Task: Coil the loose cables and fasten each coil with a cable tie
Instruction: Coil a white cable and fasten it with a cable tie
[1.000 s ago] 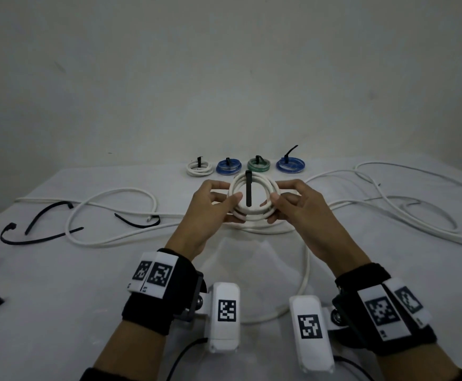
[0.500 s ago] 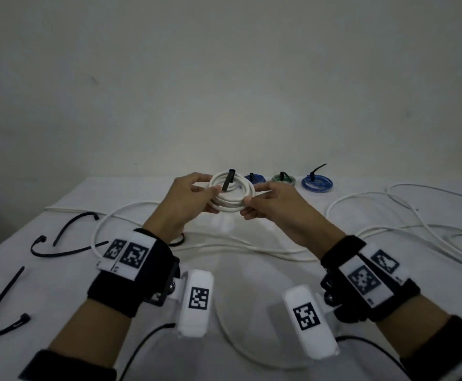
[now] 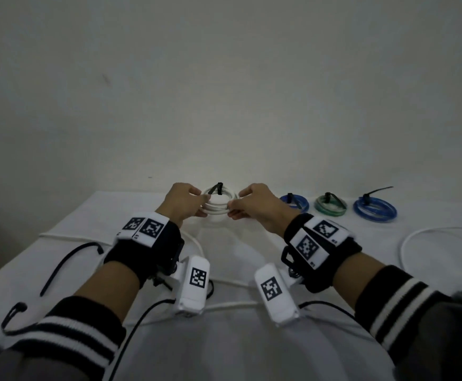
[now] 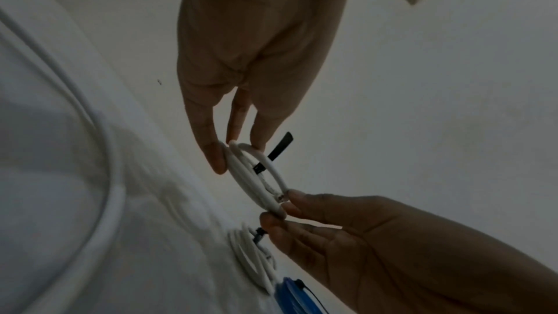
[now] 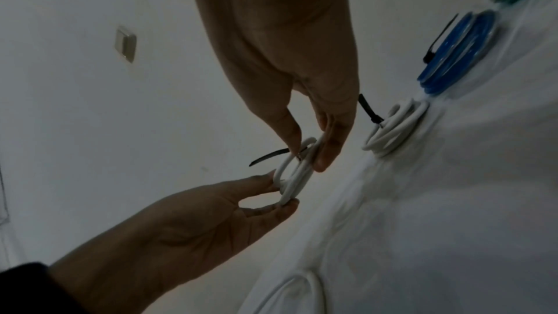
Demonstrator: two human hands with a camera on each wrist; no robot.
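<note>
plain grey wall fills the upper half of my head view, and below it a desk under a white cloth carries everything. i have both hands out toward the far edge, holding a white coil in the air between them, just above the cloth. my left hand pinches the left side of the coil between thumb and fingertips; my right hand pinches the right side the same way. neither is spread flat.

the step i judge i'm in is setting this fastened coil down at the left end of the row of finished ones. to do it well i'd lower it level, keep both pinches until the loops rest on the cloth, and leave it beside the small white coil that the wrist views show lying below my hands, not on top of it. letting go one side early could tip it.

the coil is a few tidy turns of white cable, roughly round, with a black cable tie around its far side and the tie's tail sticking up untrimmed. to its right lie a blue coil, a green coil and a larger blue coil, each tied. loose white cable and spare black ties still lie on the desk, so i reckon more remains to do.
</note>
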